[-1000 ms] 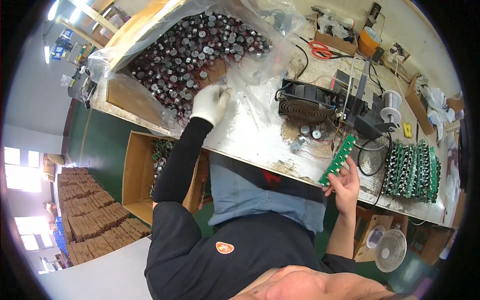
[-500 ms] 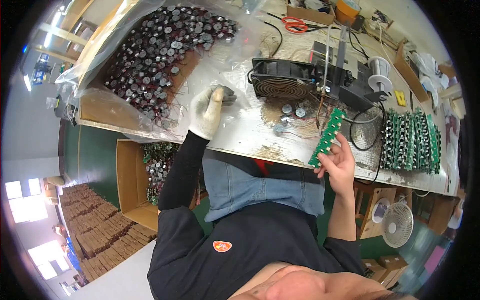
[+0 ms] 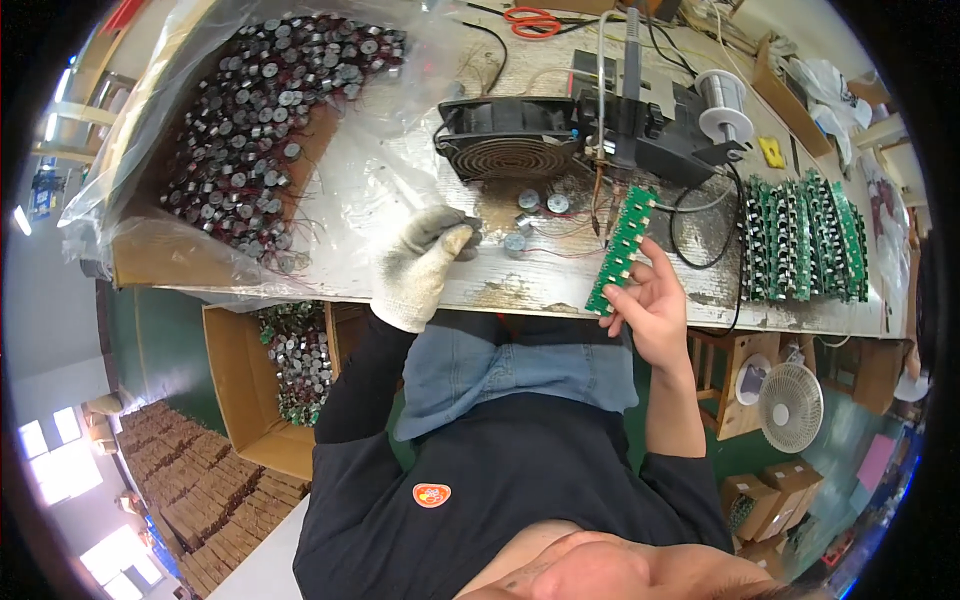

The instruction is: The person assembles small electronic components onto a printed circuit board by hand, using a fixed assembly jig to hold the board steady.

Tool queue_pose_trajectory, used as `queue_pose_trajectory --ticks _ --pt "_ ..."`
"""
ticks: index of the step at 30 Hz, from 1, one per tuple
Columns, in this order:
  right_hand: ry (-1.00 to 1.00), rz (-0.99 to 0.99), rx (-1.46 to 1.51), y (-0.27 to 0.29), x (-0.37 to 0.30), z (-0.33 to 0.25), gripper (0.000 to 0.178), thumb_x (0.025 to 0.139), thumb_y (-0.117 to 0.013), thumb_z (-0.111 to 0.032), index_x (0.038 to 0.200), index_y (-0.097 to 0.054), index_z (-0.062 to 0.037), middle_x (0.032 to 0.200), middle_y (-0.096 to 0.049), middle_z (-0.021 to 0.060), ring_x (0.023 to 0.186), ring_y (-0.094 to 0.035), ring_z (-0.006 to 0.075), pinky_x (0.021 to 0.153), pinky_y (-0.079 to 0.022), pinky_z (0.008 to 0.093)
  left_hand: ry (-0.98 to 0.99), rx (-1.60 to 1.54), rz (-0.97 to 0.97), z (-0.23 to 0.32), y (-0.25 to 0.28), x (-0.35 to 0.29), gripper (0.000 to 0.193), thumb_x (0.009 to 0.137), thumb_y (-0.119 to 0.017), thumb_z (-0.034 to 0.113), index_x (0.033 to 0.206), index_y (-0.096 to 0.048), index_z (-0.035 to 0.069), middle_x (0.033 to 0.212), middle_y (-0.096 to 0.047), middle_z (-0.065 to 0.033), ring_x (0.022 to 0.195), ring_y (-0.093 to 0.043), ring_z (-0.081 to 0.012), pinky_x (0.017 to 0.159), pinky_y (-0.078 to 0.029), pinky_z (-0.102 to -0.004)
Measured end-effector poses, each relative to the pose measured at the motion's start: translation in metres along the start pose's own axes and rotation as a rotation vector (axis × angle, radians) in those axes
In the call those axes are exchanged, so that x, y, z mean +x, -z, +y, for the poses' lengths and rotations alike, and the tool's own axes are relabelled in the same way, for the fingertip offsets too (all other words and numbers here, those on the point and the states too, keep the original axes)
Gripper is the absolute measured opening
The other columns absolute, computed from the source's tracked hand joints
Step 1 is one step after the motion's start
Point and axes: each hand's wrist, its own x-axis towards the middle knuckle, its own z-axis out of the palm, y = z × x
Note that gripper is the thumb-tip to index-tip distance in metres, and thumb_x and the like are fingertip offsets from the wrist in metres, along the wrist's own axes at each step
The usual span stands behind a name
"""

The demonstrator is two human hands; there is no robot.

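My bare right hand (image 3: pixel 648 308) grips the lower end of a long green circuit board (image 3: pixel 627 247), which stands tilted over the front of the bench. White connectors line that board. The upper end of the board is close to a soldering station (image 3: pixel 620 120). My left hand (image 3: pixel 422 262), in a white glove with grey fingers, is at the bench's front edge with thumb and fingers drawn together; whatever they may hold is hidden. Between my hands lie several small silver motors (image 3: pixel 514 244) with thin red wires, the nearest just right of the left hand.
A black fan (image 3: pixel 510 140) stands behind the loose motors. To the left, a plastic-lined box (image 3: pixel 150 250) holds a heap of motors. A solder spool (image 3: pixel 722 95) is at the back right, with rows of green boards (image 3: pixel 805 240) before it. Orange-red scissors (image 3: pixel 532 21) lie farther back.
My left hand has moved down and right, nearer the loose motors, its fingers turned toward them. My right hand still holds the circuit board. The whole view has shifted, so the bench appears farther left.
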Motion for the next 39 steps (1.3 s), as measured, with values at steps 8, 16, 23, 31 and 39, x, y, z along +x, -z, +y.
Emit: queue_pose_trajectory --ticks 8,16,23,31,39 --pt "0.002 -0.011 0.049 0.001 0.0 0.001 0.072 0.084 -0.06 0.008 0.145 -0.022 -0.0005 0.105 -0.06 0.0171 0.066 -0.062 0.015 0.049 -0.049 0.0227 -0.161 0.518 -0.168 -0.008 -0.047 -0.01 0.014 0.084 -0.068 0.01 0.092 -0.067 -0.002 0.082 -0.064 -0.0082 0.067 -0.059 -0.0144 0.062 -0.047 -0.0269" --pt "-0.007 -0.004 0.081 -0.006 -0.002 -0.005 0.074 0.085 -0.06 0.008 0.145 -0.02 -0.0024 0.109 -0.059 0.018 0.065 -0.063 0.0154 0.049 -0.05 0.0227 -0.152 0.604 -0.31 -0.009 -0.08 -0.01 0.014 0.081 -0.068 0.013 0.086 -0.067 0.0 0.075 -0.061 -0.0087 0.065 -0.057 -0.0175 0.063 -0.045 -0.028" --pt "-0.002 -0.004 0.098 -0.005 -0.002 -0.002 0.074 0.085 -0.06 0.008 0.145 -0.019 -0.0026 0.11 -0.058 0.0182 0.066 -0.064 0.0157 0.05 -0.051 0.023 0.267 0.324 -0.328 -0.005 -0.089 -0.003 0.017 0.085 -0.064 0.013 0.089 -0.065 -0.004 0.077 -0.064 -0.0073 0.074 -0.058 -0.0101 0.066 -0.047 -0.0269" --pt "0.016 0.004 0.097 -0.007 0.003 -0.001 0.072 0.084 -0.058 0.011 0.144 -0.021 0.001 0.114 -0.058 0.0228 0.062 -0.064 0.0167 0.048 -0.052 0.024 0.102 0.424 -0.291 -0.01 -0.082 -0.002 0.017 0.084 -0.063 0.012 0.088 -0.065 -0.004 0.075 -0.065 -0.0071 0.068 -0.058 -0.0089 0.062 -0.047 -0.025" --pt "0.038 0.002 0.103 -0.01 0.003 -0.001 0.072 0.083 -0.058 0.013 0.144 -0.021 0.001 0.115 -0.057 0.0234 0.062 -0.064 0.0171 0.048 -0.053 0.0245 0.25 0.357 -0.319 -0.008 -0.083 0.007 0.019 0.08 -0.068 0.013 0.084 -0.066 -0.005 0.07 -0.064 -0.0066 0.065 -0.057 -0.0087 0.059 -0.047 -0.0248"
